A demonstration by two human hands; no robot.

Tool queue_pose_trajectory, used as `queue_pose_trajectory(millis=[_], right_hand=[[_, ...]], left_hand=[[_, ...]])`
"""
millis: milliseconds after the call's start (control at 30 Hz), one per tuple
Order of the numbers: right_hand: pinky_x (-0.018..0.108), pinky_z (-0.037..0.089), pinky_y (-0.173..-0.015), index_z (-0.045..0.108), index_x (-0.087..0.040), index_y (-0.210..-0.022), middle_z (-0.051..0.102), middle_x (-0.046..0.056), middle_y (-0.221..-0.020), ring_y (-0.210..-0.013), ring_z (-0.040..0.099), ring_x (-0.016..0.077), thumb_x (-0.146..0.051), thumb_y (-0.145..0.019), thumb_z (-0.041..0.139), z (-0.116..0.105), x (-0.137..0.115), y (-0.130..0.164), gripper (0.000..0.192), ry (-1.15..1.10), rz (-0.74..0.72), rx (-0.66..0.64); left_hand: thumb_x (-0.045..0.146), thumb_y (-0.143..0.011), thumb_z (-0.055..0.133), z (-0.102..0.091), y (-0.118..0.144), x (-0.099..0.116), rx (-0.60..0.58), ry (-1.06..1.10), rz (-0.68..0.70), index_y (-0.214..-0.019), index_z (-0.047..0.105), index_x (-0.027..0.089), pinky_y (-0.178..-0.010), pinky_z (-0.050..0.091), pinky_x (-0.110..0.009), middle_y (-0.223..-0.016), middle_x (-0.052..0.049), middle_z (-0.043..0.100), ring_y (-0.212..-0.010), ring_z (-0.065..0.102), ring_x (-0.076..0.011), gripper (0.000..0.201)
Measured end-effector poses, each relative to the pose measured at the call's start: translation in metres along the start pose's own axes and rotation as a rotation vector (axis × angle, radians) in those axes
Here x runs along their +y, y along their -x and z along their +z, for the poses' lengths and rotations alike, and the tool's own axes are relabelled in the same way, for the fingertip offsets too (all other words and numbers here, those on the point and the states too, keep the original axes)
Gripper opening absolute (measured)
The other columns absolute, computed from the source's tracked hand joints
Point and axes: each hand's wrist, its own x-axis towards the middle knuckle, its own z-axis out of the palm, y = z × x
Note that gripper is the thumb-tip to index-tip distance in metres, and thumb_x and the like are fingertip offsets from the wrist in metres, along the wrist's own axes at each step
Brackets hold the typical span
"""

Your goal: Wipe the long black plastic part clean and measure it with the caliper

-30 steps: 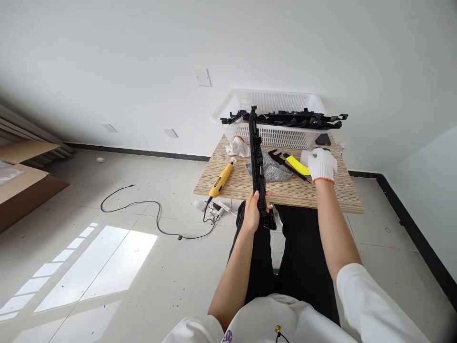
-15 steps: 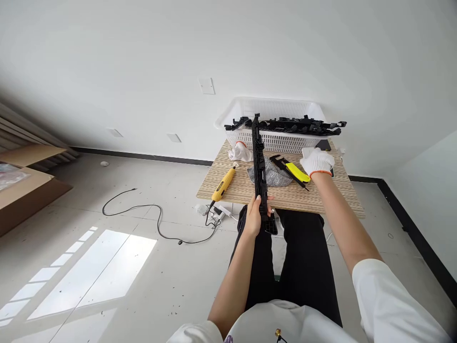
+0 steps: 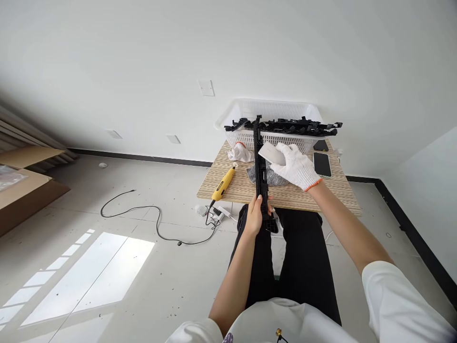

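Note:
My bare left hand (image 3: 254, 215) is closed around the lower end of a long, narrow black plastic part (image 3: 261, 166), which stands nearly upright over the table edge. My right hand (image 3: 295, 164), in a white knitted glove with an orange cuff, grips a flat white rectangular block (image 3: 272, 153). The block's tip is close to the black part; whether they touch, I cannot tell. Beneath lies a grey cloth (image 3: 276, 177), partly hidden by the part and the glove. Left of it, a yellow rotary tool (image 3: 223, 185) rests on the table near an empty white glove (image 3: 240, 152).
A white plastic basket (image 3: 228, 112) stands at the back of the wooden table (image 3: 209, 188), with several black plastic parts (image 3: 303, 126) across its top. Two phones, one a white-edged phone (image 3: 322, 165), lie at the right. A black cable (image 3: 159, 224) trails over the floor at left.
My right hand has moved left from the table's right side to the black part, bringing the white block. A phone is uncovered; the calipers and yellow-handled knife are now hidden. My left hand keeps its hold.

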Motion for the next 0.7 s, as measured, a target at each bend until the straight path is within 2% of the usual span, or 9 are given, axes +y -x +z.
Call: queue_pose_trajectory(millis=[167,233,333,400,467,600,700], right_hand=[[0.043,0.053,-0.081,0.047,-0.034,-0.144,0.055,0.009,-0.133,-0.098,0.065,0.0302,-0.061,-0.082,0.060,-0.008,-0.007,-0.008,0.069,-0.056,-0.148,-0.152],[0.043,0.053,-0.080,0.049,-0.034,-0.142,0.055,0.009,-0.130,-0.098,0.065,0.0302,-0.061,-0.083,0.059,-0.011,-0.001,-0.008,0.065,-0.069,-0.065,-0.092],[0.045,0.052,-0.079,0.052,-0.032,-0.136,0.056,0.011,-0.127,-0.097,0.065,0.0320,-0.066,-0.084,0.056,-0.010,0.024,-0.008,0.062,-0.039,0.180,0.019],[0.048,0.052,-0.079,0.054,-0.027,-0.133,0.057,0.015,-0.122,-0.100,0.065,0.0362,-0.066,-0.083,0.057,-0.002,0.046,-0.008,0.063,0.032,0.370,0.020],[0.051,0.051,-0.080,0.054,-0.020,-0.131,0.057,0.019,-0.121,-0.106,0.063,0.0405,-0.062,-0.085,0.058,0.010,0.066,-0.006,0.062,0.109,0.485,-0.024],[0.053,0.050,-0.079,0.053,-0.011,-0.130,0.056,0.024,-0.118,-0.107,0.063,0.0439,-0.053,-0.089,0.056,0.031,0.087,0.000,0.059,0.179,0.526,-0.121],[0.054,0.049,-0.078,0.054,-0.009,-0.130,0.057,0.026,-0.116,-0.107,0.063,0.0452,-0.055,-0.092,0.049,0.036,0.088,0.005,0.060,0.163,0.466,-0.121]], left_hand=[[0.052,-0.095,0.049,0.000,0.001,0.001,-0.009,0.022,-0.001,-0.097,0.066,0.016,-0.059,0.046,-0.029,-0.066,-0.002,0.064,-0.056,0.053,-0.0151,0.040],[0.052,-0.095,0.049,0.000,0.001,0.002,-0.006,0.024,0.000,-0.097,0.066,0.016,-0.059,0.046,-0.030,-0.069,-0.003,0.065,-0.056,0.054,-0.0150,0.040],[0.053,-0.094,0.051,-0.001,0.002,0.003,0.008,0.027,-0.016,-0.099,0.065,0.017,-0.059,0.046,-0.030,-0.069,-0.003,0.065,-0.056,0.055,-0.0153,0.039],[0.053,-0.094,0.049,-0.002,0.002,0.002,-0.003,0.025,-0.015,-0.100,0.065,0.017,-0.060,0.046,-0.030,-0.066,-0.002,0.063,-0.057,0.055,-0.0155,0.040],[0.052,-0.096,0.047,-0.002,0.001,0.002,-0.019,0.016,-0.008,-0.100,0.067,0.016,-0.060,0.046,-0.030,-0.062,-0.001,0.061,-0.057,0.055,-0.0158,0.041],[0.049,-0.097,0.046,-0.002,0.002,0.003,-0.019,0.014,0.000,-0.100,0.067,0.016,-0.060,0.046,-0.030,-0.062,-0.001,0.061,-0.057,0.053,-0.0158,0.039],[0.046,-0.098,0.047,-0.001,0.003,0.006,-0.018,0.019,0.000,-0.101,0.066,0.017,-0.060,0.045,-0.029,-0.061,-0.001,0.062,-0.056,0.051,-0.0156,0.035]])
